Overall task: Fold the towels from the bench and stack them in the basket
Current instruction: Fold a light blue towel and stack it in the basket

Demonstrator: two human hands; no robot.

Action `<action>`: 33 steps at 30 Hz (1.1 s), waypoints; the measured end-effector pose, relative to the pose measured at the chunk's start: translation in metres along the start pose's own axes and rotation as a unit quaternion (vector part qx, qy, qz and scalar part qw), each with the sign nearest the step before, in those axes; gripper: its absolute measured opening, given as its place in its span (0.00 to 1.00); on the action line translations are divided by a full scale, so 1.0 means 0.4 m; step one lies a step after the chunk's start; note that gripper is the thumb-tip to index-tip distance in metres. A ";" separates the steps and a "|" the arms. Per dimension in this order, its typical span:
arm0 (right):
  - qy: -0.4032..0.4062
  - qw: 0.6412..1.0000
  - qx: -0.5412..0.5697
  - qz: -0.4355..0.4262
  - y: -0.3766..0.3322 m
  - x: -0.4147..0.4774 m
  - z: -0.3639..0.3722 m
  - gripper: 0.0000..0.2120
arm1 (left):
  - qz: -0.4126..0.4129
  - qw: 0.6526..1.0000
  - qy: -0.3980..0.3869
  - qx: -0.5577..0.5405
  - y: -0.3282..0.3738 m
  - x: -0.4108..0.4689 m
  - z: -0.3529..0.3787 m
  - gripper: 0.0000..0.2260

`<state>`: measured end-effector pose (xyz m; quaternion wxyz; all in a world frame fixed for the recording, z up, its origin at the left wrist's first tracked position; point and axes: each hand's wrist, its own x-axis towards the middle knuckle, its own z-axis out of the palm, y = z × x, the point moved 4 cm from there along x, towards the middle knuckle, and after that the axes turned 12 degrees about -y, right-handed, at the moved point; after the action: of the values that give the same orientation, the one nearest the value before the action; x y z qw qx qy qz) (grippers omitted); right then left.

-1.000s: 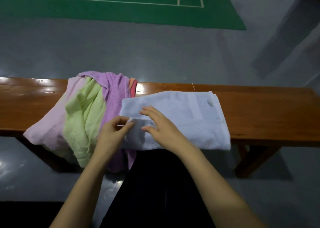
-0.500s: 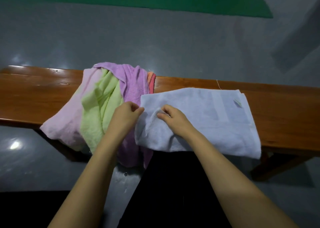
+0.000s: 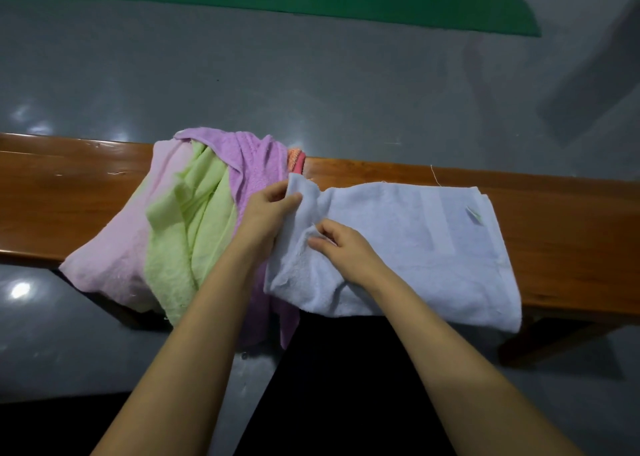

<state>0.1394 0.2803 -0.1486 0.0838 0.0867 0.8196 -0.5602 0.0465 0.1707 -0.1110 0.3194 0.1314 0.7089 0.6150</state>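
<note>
The pale blue towel (image 3: 398, 247) lies spread on the surface (image 3: 554, 220), right of the unfolded pile (image 3: 180, 220), its left end pinched and raised by the left hand (image 3: 266, 209) and right hand (image 3: 341, 244), seemingly to fold it rightward.

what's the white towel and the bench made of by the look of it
White towel: likely cotton terry, matte, with a fuzzy nap and soft creases. Bench: seems to be wood with a glossy varnish, reddish-brown, with light glare on top.
</note>
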 end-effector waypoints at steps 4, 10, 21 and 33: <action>-0.004 1.000 0.000 -0.004 0.000 0.005 0.001 0.12 | -0.043 0.999 0.014 0.020 0.011 0.027 0.005 0.12; -0.006 1.000 -0.006 -0.013 0.003 0.010 -0.001 0.11 | -0.018 0.998 0.057 0.012 0.036 0.073 0.003 0.06; -0.005 1.000 0.012 -0.015 -0.005 -0.002 0.002 0.07 | 0.003 0.997 0.077 0.002 0.053 0.083 -0.006 0.14; 0.158 0.971 0.147 -0.105 -0.112 -0.145 -0.082 0.09 | 0.162 0.983 0.066 0.062 0.172 -0.026 0.038 0.05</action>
<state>0.1838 0.2921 -0.0829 -0.1194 0.0989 0.7355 -0.6596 0.0496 0.1910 -0.0427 0.1594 0.2235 0.7345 0.6206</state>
